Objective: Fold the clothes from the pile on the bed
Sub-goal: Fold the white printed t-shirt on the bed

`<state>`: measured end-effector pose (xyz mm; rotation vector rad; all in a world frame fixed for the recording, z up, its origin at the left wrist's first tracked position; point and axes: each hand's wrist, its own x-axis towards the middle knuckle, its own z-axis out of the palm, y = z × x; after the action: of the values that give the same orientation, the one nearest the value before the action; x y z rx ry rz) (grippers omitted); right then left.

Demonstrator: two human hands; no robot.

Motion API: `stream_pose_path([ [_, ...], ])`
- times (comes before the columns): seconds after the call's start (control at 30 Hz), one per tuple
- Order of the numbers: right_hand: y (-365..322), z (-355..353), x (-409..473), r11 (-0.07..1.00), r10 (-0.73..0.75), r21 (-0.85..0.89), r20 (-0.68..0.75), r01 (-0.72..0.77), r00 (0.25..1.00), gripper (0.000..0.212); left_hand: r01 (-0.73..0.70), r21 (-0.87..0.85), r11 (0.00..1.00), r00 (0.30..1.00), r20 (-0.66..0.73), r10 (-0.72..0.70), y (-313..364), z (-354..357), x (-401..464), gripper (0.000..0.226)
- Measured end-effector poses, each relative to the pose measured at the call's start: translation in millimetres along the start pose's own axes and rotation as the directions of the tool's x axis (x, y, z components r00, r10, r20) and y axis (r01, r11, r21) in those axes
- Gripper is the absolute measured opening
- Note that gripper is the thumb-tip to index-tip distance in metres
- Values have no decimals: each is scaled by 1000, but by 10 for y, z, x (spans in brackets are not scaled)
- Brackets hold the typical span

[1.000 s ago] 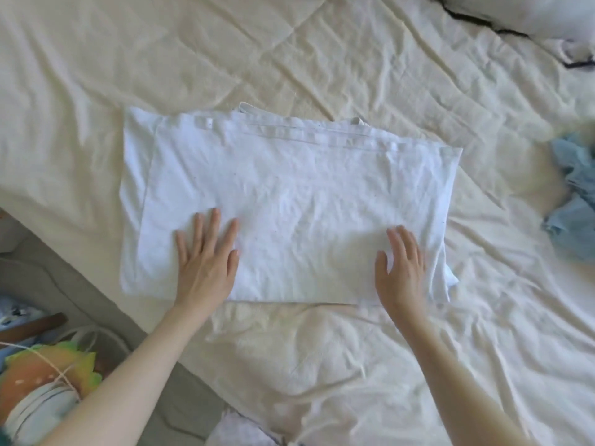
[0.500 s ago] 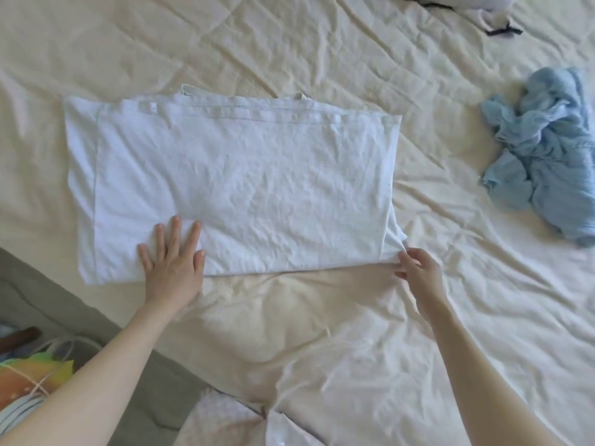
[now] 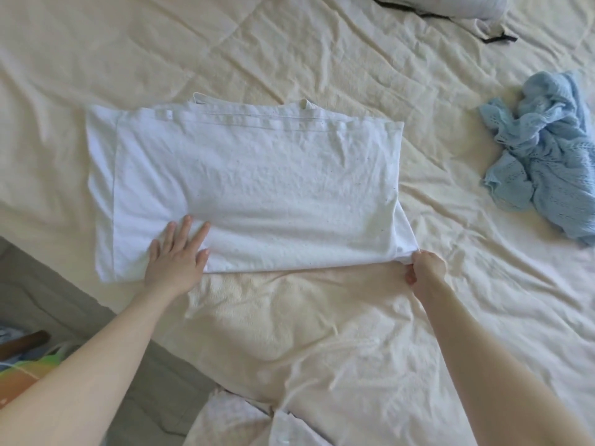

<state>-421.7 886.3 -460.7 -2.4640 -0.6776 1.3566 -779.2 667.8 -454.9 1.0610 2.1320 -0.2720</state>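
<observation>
Cream quilted cover spreads across the bed (image 3: pixel 322 333), rumpled near the viewer, and down at the bottom edge a pale patterned cloth (image 3: pixel 238 423) peeks in. Moving up, the left hand (image 3: pixel 175 259) lies flat with fingers straight and spread, pressing the near edge of the white garment (image 3: pixel 257 188) toward its left end. Over on the other side, the right hand (image 3: pixel 425 272) has its grip closed tight, fingers curled and pinching the garment's near right corner, which lifts slightly off the cover. The garment sits mid-bed, folded into a rectangle, long axis running left to right, with a stitched hem along the far edge and a narrower layer showing at the left end. Further right, well apart from it, a crumpled light blue knit (image 3: pixel 541 162) lies in a heap. At the far top edge, a white item with black trim (image 3: pixel 450 8) is only partly in view.
</observation>
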Motion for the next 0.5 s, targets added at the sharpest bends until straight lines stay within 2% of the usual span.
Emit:
stream_pose_path([
  [0.13,-5,67,-72,996,-63,-68,-56,60,996,20,-50,-20,999,996,-81,48,-65,1,-123,55],
  [0.23,-22,119,-132,991,-121,-64,-37,118,992,9,-39,-48,998,993,-114,33,-266,60,-255,54],
  [0.33,-31,147,-192,968,-237,-87,-13,235,971,16,-16,-43,999,994,-108,12,-393,112,-295,56],
  [0.5,-193,28,-114,974,-216,44,-97,221,972,14,28,3,1000,997,-74,-28,-380,123,-203,55],
])
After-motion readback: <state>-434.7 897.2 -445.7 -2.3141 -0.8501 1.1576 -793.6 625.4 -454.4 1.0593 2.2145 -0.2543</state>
